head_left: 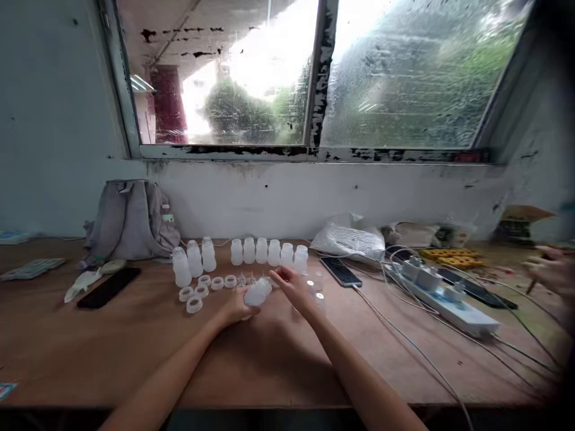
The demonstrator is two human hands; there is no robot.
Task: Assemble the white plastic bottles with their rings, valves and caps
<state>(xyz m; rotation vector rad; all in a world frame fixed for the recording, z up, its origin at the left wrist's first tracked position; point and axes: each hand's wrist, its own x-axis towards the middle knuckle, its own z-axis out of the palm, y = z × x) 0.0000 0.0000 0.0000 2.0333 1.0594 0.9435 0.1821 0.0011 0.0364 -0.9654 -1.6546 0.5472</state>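
Note:
A frosted white baby bottle lies tilted in my left hand, whose fingers are wrapped round its body. The bottle's neck points up and right, toward my right hand. There the fingers are pinched together at the neck; whatever they hold is too small to make out. White rings lie in a cluster beyond and left of my left hand. Clear pointed teats stand just behind the held bottle. Clear caps stand right of my right hand, partly hidden by it.
Several frosted bottles stand in a row at the back; three taller bottles stand left. A phone, cables and a power strip lie right. A dark phone and backpack are left. Another person's hand shows far right.

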